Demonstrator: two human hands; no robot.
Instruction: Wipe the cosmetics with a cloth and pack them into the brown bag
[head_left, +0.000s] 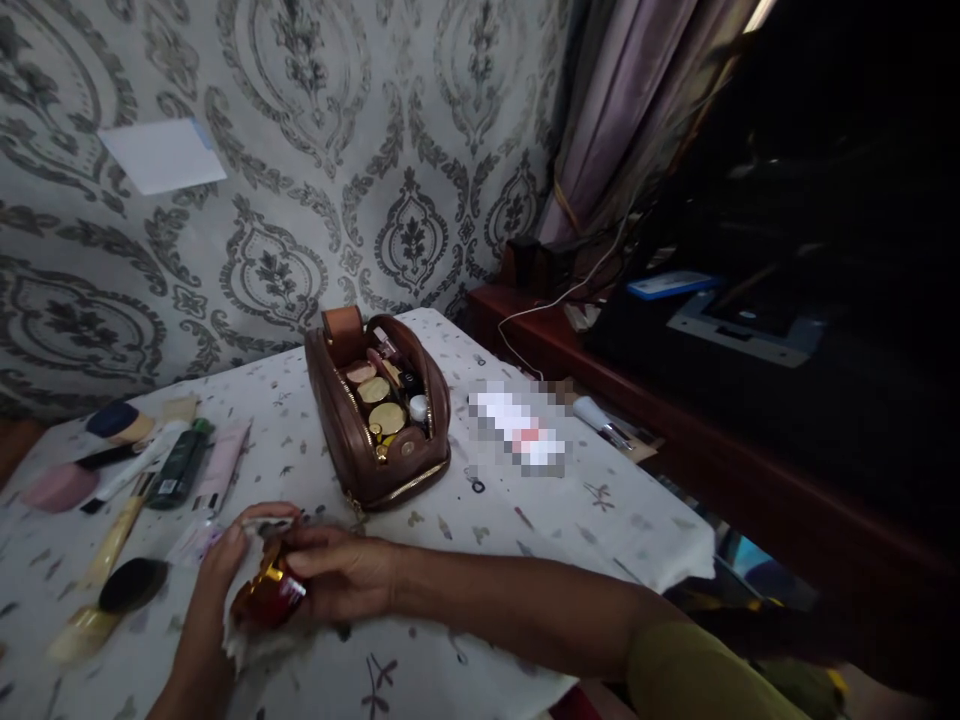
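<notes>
Brown bag [341, 430]: one, unzipped, on the patterned surface [555, 530], holding gold-topped containers [386, 419]. Nearer us than the bag, slightly left: one shiny red-and-gold container [279, 592], held. Our right grip [349, 572]: fingers closed on the container. Our left grip [219, 575]: half-curled, clasping white cloth [238, 590] about it. Left of the bag: green bottle [178, 468], pink tube [225, 460], black oval brush [133, 585].
</notes>
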